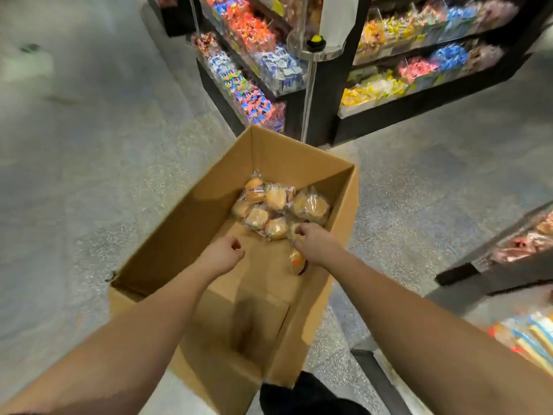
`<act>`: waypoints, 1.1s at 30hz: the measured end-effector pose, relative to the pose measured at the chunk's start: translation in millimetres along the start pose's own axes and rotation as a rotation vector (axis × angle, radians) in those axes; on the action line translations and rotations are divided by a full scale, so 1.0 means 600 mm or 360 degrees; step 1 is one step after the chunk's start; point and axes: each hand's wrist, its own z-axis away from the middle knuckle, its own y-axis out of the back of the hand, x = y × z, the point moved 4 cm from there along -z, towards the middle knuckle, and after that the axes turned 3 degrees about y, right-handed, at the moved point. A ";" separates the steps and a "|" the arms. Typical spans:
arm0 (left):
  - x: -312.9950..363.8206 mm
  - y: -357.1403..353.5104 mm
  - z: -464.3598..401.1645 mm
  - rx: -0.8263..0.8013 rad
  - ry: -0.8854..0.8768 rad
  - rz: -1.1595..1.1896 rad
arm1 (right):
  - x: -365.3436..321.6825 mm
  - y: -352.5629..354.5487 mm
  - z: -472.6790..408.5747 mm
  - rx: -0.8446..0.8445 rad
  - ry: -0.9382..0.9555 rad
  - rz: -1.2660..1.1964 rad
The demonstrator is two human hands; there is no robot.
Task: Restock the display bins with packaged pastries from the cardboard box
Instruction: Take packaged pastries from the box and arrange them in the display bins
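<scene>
An open cardboard box [179, 223] stands on the floor in front of me. Several packaged pastries [276, 205], golden buns in clear wrappers, lie piled at its far end. My right hand [315, 242] is at the near edge of the pile, its fingers curled round the wrapper of one packaged pastry [294, 229]. Another packet [296, 260] lies just under that wrist against the right wall. My left hand [223, 253] hovers inside the box short of the pile, fingers curled in with nothing in them.
Black display shelves with bins of colourful wrapped sweets [254, 61] stand just beyond the box, with more bins [419, 64] to the right. A low display bin [520, 244] with packets sits at the right edge. A grey speckled floor [89, 175] lies to the left.
</scene>
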 end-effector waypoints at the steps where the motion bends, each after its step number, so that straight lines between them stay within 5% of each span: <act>1: 0.006 -0.004 -0.023 -0.0021 0.0011 -0.0016 | 0.005 0.004 -0.028 -0.0023 0.0007 -0.0004; 14: 0.047 -0.124 -0.328 -0.0131 0.0080 0.0007 | 0.047 -0.062 -0.413 -0.0378 -0.0137 0.0014; 25: 0.020 -0.234 -0.470 -0.0097 0.0312 -0.0003 | 0.051 -0.147 -0.566 -0.0047 -0.0335 -0.0255; 33: 0.005 -0.251 -0.518 0.0221 0.0448 0.0180 | 0.034 -0.182 -0.596 0.0054 -0.0392 -0.0388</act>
